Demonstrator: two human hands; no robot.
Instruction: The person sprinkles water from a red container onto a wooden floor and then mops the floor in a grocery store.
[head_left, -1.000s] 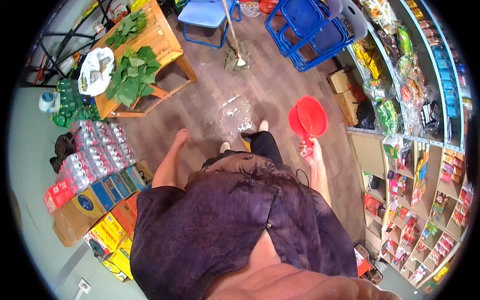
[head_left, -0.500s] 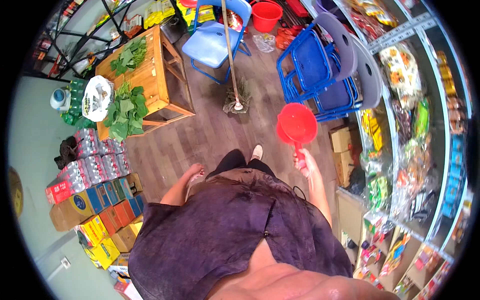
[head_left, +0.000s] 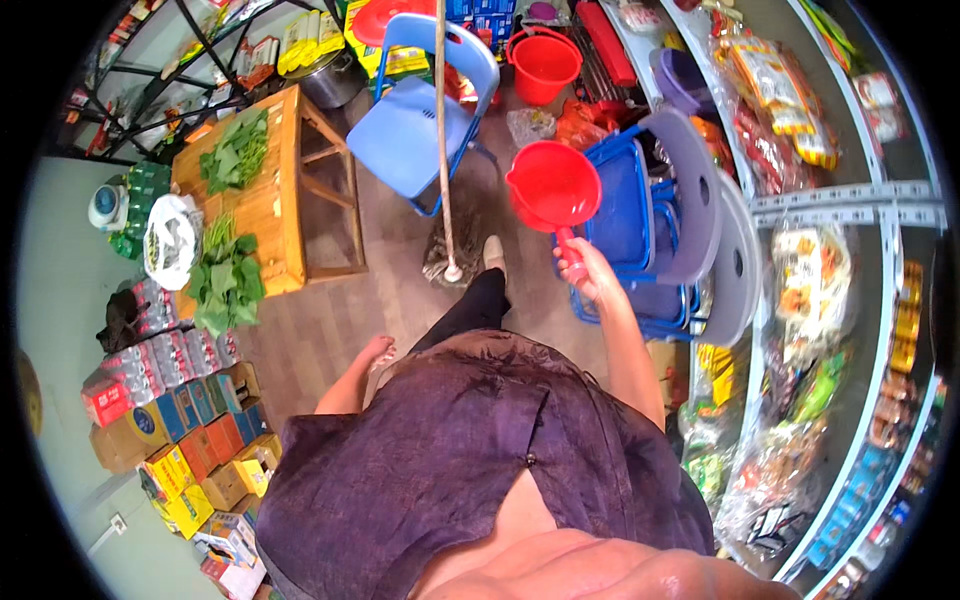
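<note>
Out in front of me on the right, my right hand [head_left: 592,272] is closed round the handle of a red plastic water dipper [head_left: 553,187]. Its round bowl faces up, and no contents can be made out inside. My left hand [head_left: 377,352] hangs by my left side, holding nothing, its fingers loose and slightly apart. Ahead of my feet a mop [head_left: 442,150] stands with its dark head on the floor and its pole leaning against a light blue folding chair [head_left: 405,140]. Beyond the dipper sits a red bucket [head_left: 543,66].
Folded blue chairs [head_left: 690,200] lean by the right-hand shelves [head_left: 760,300], packed with bagged goods. On the left stands a wooden table [head_left: 278,190] with leafy greens [head_left: 225,285] and a white bag [head_left: 172,240]. Stacked boxes [head_left: 195,440] and shrink-wrapped cans [head_left: 165,360] line the left wall.
I have stepped forward, so the chair, mop and bucket appear nearer. My right hand has carried the dipper forward and a little left. One foot now stands beside the mop head.
</note>
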